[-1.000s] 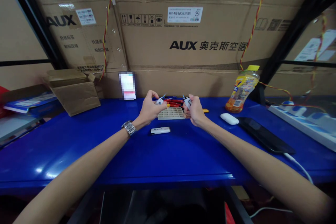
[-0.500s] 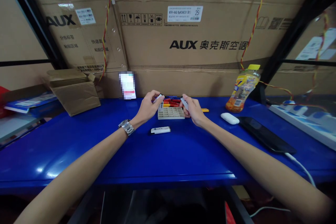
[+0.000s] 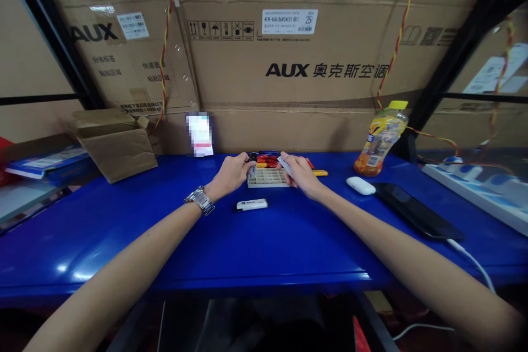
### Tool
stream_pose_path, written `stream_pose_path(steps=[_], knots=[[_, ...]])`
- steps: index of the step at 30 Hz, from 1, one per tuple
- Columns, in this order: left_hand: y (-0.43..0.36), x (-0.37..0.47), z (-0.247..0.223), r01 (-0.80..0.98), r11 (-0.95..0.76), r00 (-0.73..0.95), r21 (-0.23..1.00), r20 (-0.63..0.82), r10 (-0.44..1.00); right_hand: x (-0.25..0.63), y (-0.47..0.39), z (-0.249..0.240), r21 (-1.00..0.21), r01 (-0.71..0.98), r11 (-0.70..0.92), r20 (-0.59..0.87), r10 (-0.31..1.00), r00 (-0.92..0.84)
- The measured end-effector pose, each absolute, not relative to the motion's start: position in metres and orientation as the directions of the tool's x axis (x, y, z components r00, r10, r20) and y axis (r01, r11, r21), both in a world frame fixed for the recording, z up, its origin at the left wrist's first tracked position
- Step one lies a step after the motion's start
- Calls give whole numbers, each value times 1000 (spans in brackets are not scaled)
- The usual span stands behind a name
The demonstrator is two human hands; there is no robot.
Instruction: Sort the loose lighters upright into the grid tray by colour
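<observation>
My left hand is closed in a pinch on a small pale block at the left edge of a whitish gridded tray. Over the tray's right end, my right hand grips a white flat block that slants between thumb and fingers. Both blocks are partly covered by the fingers, and their exact kind is unclear. A similar white block with dark print and a black end lies on the blue table in front of the tray. Behind the tray are several red, orange and blue pens, partly hidden.
A yellow stick lies right of the tray. Farther right are a bottle, a white earbud case, a cabled black phone and a power strip. A lit phone and an open carton stand left.
My left hand's fingertips and the block in them have lowered toward the tray's left edge. My right hand has shifted slightly left with its block. The block on the table has stayed put.
</observation>
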State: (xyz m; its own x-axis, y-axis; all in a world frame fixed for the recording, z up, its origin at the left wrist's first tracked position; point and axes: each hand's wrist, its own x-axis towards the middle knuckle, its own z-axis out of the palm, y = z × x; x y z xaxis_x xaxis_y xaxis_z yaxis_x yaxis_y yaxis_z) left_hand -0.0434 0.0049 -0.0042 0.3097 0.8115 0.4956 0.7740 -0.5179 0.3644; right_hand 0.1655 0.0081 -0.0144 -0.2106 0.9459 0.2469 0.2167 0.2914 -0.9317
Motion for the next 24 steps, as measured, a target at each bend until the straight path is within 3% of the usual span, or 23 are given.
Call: stream_pose_path(steps=[5,8,15,20,24], knots=[[8,-49,-9,851,-489,367,192,448,815,165,6,-14,-916,222,335,277,927,-254],[3,-47,-6,852,-504,377,146,496,782,163,5,-14,-927,176,331,273,918,-288],[-20,-22,5,581,-661,384,474,557,737,161,2,-13,-895,194,401,309,873,-378],[-22,-17,5,501,-683,467,532,498,731,154,-3,-12,-904,181,387,301,878,-373],[-14,-26,8,453,-640,327,621,552,767,153,-2,-13,-935,114,337,283,898,-336]])
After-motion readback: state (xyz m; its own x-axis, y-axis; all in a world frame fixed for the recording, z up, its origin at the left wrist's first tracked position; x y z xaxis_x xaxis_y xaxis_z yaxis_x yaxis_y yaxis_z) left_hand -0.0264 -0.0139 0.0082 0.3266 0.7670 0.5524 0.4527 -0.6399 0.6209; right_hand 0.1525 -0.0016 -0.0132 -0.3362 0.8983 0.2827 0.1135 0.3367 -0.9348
